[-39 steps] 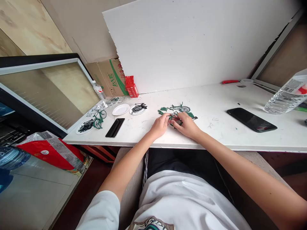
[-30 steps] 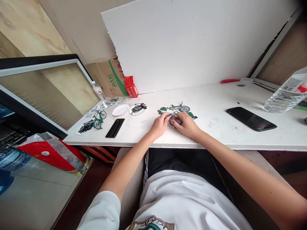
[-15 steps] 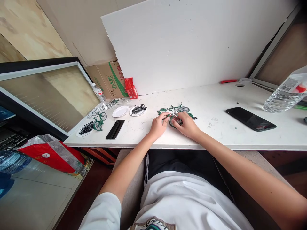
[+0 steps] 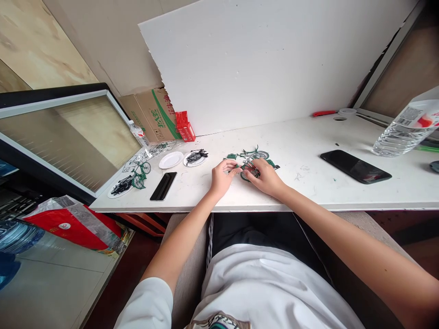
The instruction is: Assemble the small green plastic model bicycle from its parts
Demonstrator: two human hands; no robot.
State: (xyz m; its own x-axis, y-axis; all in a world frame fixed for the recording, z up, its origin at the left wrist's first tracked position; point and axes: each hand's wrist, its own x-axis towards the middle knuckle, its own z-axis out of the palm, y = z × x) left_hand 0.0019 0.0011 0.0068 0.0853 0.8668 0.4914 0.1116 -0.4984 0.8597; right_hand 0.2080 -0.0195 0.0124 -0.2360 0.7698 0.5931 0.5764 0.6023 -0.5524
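Both my hands rest on the white table [image 4: 308,192] over a small green model bicycle [image 4: 255,155] that lies in parts. My left hand [image 4: 221,176] pinches a small part next to the model's wheel [image 4: 252,172]. My right hand [image 4: 265,178] is curled over that wheel and holds it with its fingertips. Loose green pieces [image 4: 231,156] lie just beyond my fingers.
A black phone [image 4: 355,166] lies to the right, and a clear water bottle [image 4: 403,130] at the far right. To the left are two white paper plates [image 4: 171,159], a black tray [image 4: 163,186] and a finished green bicycle [image 4: 139,173]. A white board [image 4: 267,59] leans behind.
My hands have stayed on the model, shifting only slightly; my left fingers have drawn into a tighter pinch. The view has drifted a little.
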